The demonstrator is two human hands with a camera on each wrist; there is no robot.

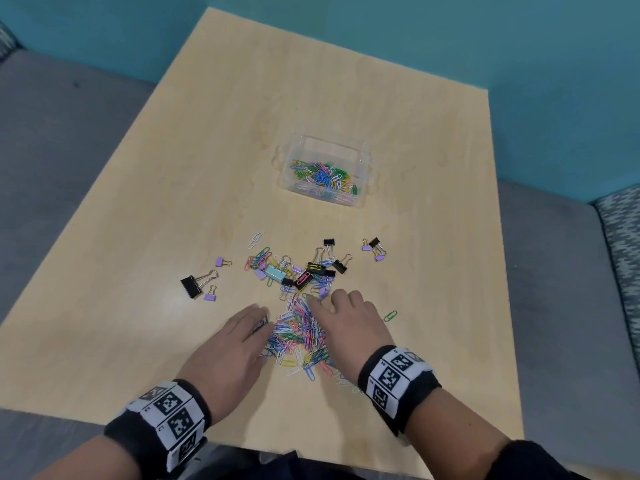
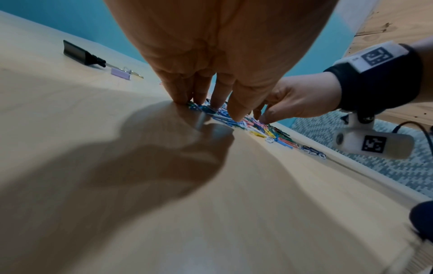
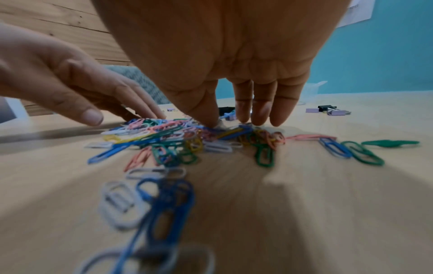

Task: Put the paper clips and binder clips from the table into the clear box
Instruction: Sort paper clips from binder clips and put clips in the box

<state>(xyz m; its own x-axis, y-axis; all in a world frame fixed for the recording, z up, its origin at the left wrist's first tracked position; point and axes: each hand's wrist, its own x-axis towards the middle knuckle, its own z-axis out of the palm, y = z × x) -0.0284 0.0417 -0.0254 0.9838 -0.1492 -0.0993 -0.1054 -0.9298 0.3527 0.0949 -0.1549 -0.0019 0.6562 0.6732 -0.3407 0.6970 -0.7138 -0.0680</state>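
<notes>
A heap of coloured paper clips (image 1: 299, 336) (image 3: 178, 137) lies on the wooden table (image 1: 173, 237) near its front edge. My left hand (image 1: 239, 336) (image 2: 206, 96) rests flat at the heap's left side, fingers straight and touching the clips. My right hand (image 1: 346, 317) (image 3: 243, 111) presses on the heap's right side with straight fingers pointing down. Beyond the heap lie black, purple and mint binder clips (image 1: 304, 271) mixed with more paper clips. The clear box (image 1: 363, 157) stands farther back, holding several paper clips.
A large black binder clip (image 1: 191, 286) (image 2: 77, 53) and two small purple ones lie to the left. Another small cluster of binder clips (image 1: 375, 249) sits at the right. One green paper clip (image 1: 390, 316) lies alone. Grey cushions surround the table.
</notes>
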